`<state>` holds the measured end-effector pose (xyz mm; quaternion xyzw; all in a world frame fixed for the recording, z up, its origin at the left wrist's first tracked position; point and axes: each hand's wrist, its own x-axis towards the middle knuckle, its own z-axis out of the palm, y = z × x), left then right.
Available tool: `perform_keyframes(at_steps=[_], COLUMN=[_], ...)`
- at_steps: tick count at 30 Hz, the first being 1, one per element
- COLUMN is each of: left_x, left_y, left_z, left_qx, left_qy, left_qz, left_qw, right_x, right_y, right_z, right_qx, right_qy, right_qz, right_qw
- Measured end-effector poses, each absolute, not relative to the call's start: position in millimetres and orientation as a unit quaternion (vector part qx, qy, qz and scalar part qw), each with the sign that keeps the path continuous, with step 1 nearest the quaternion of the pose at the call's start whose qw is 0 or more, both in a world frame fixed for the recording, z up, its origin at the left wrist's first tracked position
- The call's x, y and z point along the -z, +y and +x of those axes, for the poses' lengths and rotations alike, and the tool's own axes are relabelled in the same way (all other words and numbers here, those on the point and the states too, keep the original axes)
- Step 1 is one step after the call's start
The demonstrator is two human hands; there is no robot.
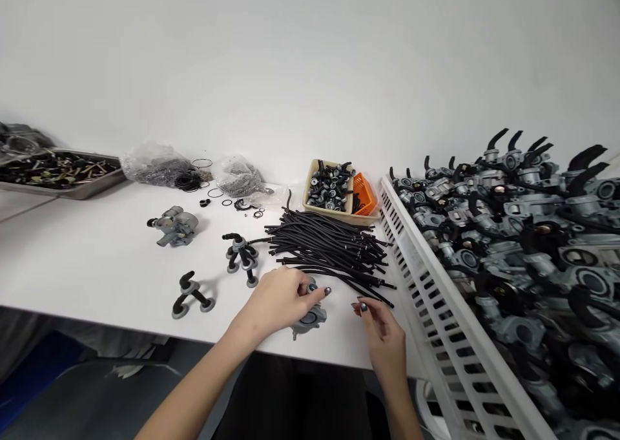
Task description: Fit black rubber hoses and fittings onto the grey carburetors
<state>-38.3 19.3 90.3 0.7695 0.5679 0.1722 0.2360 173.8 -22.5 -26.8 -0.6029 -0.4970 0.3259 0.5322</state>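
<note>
My left hand (pixel 281 301) rests on a grey metal valve body (pixel 309 317) near the table's front edge, fingers curled over its top. My right hand (pixel 382 333) hovers just to the right, fingers bent toward the near end of a pile of black rubber hoses (pixel 329 249); nothing shows between its fingertips. Two small black-and-grey fittings (pixel 241 256) (pixel 190 293) lie to the left, and another grey valve body (pixel 175 227) lies further back on the left.
A white slatted crate (pixel 426 278) full of grey valve bodies with black levers fills the right. A beige box (pixel 334 188) of small parts with an orange insert stands behind the hoses. Plastic bags (pixel 155 163), loose O-rings and a metal tray (pixel 62 172) sit at back left.
</note>
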Motion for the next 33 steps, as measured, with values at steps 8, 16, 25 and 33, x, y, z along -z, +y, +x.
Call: perform_keyframes(at_steps=[8, 16, 25, 33], left_x=[-80.4, -41.3, -26.2, -4.0], left_y=[11.1, -13.4, -16.0, -17.5], left_z=[-46.2, -65.9, -66.6, -67.1], left_qx=[-0.179, -0.382, -0.305, -0.384], left_qy=[0.544, 0.558, 0.507, 0.438], left_qz=[0.781, 0.722, 0.628, 0.781], left_qw=[0.249, 0.148, 0.505, 0.223], right_x=[18.9, 20.8, 10.2, 6.2], right_y=[-25.4, -24.4, -27.0, -27.5], right_z=[171.8, 171.4, 163.9, 160.8], right_qx=[-0.324, -0.312, -0.311, -0.312], right_qy=[-0.503, -0.506, -0.481, -0.473], right_qz=[-0.606, -0.607, -0.614, -0.618], right_qw=[0.524, 0.527, 0.543, 0.545])
